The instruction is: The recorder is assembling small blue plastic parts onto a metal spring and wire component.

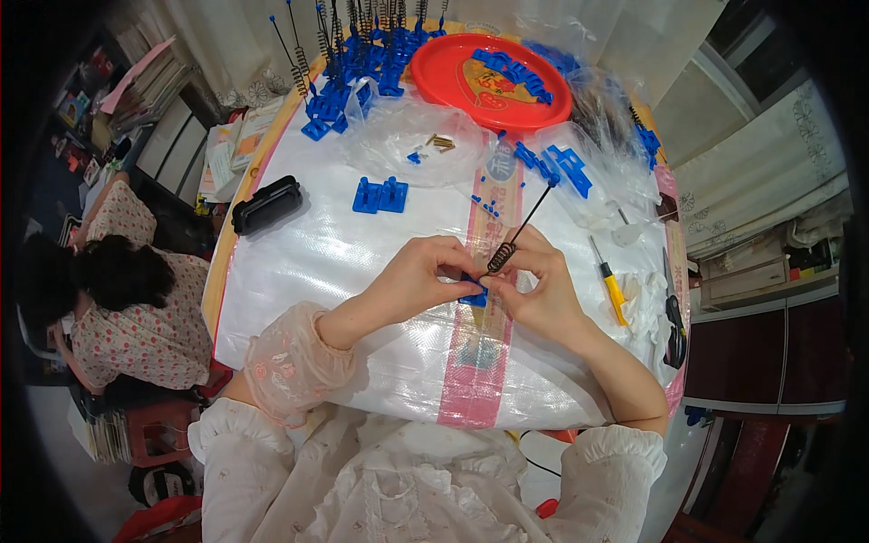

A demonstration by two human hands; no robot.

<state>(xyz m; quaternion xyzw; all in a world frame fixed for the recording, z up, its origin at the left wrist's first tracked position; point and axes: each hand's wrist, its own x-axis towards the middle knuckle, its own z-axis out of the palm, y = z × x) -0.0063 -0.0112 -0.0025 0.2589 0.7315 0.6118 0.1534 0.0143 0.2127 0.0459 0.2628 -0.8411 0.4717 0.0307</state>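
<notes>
Work piece: blue base (473,293) with black spring stem (501,258) lay mid-sheet, between both hands.
Left hand (418,279): narrow pinch on the base.
Right hand (536,281): pinched the spring's foot.
Done: sprung blue assemblies (387,56) stood massed at the back.
Remaining (judged): this joint; two springless blue pieces (380,196); blue parts (512,72) on the red tray (433,89).

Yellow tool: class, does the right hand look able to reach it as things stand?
Likely yes: the yellow tool lies right of the right hand, nothing visible between them, though that hand would first need to release the black spring.
</notes>
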